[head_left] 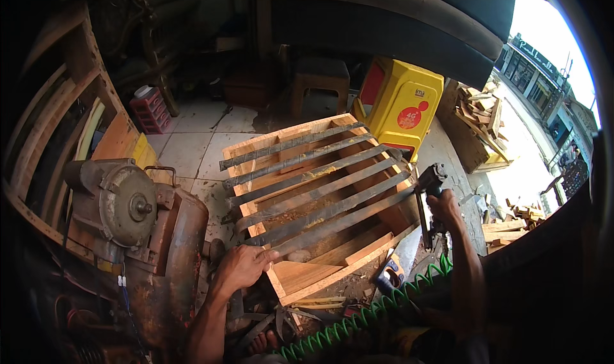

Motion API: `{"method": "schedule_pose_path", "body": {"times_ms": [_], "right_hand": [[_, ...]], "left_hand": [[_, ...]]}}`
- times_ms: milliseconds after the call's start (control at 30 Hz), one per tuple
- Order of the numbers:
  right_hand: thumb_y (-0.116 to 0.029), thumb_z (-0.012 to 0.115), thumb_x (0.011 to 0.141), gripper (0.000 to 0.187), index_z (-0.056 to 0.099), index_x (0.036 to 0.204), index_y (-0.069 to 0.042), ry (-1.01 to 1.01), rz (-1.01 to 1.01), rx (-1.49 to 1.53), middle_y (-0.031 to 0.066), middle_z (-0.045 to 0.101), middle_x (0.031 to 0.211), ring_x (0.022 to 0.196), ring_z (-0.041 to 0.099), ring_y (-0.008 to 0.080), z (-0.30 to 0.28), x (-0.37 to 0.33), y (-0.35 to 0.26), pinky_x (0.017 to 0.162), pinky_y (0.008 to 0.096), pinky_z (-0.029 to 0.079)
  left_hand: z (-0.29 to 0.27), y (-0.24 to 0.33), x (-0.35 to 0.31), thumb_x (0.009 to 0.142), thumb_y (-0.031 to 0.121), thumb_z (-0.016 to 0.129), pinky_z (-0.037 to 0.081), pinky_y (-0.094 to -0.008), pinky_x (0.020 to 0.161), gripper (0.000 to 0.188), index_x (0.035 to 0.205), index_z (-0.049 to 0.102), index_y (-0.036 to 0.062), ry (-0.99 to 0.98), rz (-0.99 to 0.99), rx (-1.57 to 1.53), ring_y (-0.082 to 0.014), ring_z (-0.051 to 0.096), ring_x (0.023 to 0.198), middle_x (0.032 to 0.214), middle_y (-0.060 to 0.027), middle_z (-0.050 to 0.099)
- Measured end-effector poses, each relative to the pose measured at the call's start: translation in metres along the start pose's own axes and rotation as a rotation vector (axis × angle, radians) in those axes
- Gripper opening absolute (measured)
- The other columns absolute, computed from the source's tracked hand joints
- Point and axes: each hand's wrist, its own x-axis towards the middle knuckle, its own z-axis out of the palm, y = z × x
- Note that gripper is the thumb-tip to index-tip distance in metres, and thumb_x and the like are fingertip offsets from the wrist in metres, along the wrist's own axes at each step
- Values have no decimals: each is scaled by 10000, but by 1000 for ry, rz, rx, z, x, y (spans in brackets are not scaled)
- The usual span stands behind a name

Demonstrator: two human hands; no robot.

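A box-like wooden frame [320,288] lies in front of me, with several dark webbing straps running across its top. My left hand [242,269] is closed at the frame's near left edge, its thumb and fingers on the end of the nearest strap [345,222]. My right hand [444,208] is wrapped round the handle of a pneumatic staple gun [432,180]. The gun's head is beside the frame's right edge, near the other end of that strap; whether it touches is hard to tell. Through the straps, the frame's hollow inside shows.
A green coiled hose [377,308] runs below my right arm. A handsaw [391,273] lies right of the frame. An old motor on a rusty compressor [131,204] stands close at left. Behind are a yellow plastic stool [400,102] and a dark stool [321,76]; scrap wood [483,118] is piled at right.
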Motion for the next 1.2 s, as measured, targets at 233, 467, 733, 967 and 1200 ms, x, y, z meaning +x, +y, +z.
{"method": "schedule_pose_path", "body": {"times_ms": [233, 467, 733, 967, 1200], "right_hand": [[-299, 653, 824, 434, 618, 908, 125, 109, -38, -25, 245, 665, 741, 657, 672, 326, 8, 2, 16, 614, 474, 527], [-249, 656, 860, 337, 576, 840, 78, 20, 35, -35, 134, 597, 632, 510, 590, 224, 4, 12, 23, 463, 398, 464], [-282, 643, 851, 332, 665, 866, 49, -47, -369, -178, 86, 591, 606, 509, 533, 145, 1, -28, -49, 483, 379, 435], [-242, 678, 803, 319, 704, 962, 34, -791, -736, -84, 232, 703, 768, 745, 712, 377, 46, -153, -202, 723, 439, 549], [-272, 690, 813, 349, 681, 1023, 7, -980, -773, -395, 273, 693, 820, 872, 694, 438, 70, -171, -245, 824, 494, 564]], "left_hand": [[51, -80, -5, 1012, 690, 327, 503, -398, 639, 831, 667, 651, 7, 171, -38, -315, -262, 612, 565, 524, -79, 565], [137, -106, 21, 1053, 608, 257, 466, -447, 600, 811, 630, 599, 6, 675, -271, -243, -349, 637, 601, 570, -197, 576], [227, -169, 56, 1050, 292, 493, 437, -438, 573, 438, 806, 585, -60, 908, -67, -329, -428, 598, 665, 665, -271, 540], [225, -161, 51, 1049, 287, 490, 453, -446, 623, 429, 827, 598, -64, 919, 2, -504, -441, 603, 698, 703, -291, 567], [204, -150, 34, 1069, 322, 423, 468, -477, 775, 447, 1052, 590, -93, 799, -23, -87, -493, 584, 840, 876, -347, 576]]}}
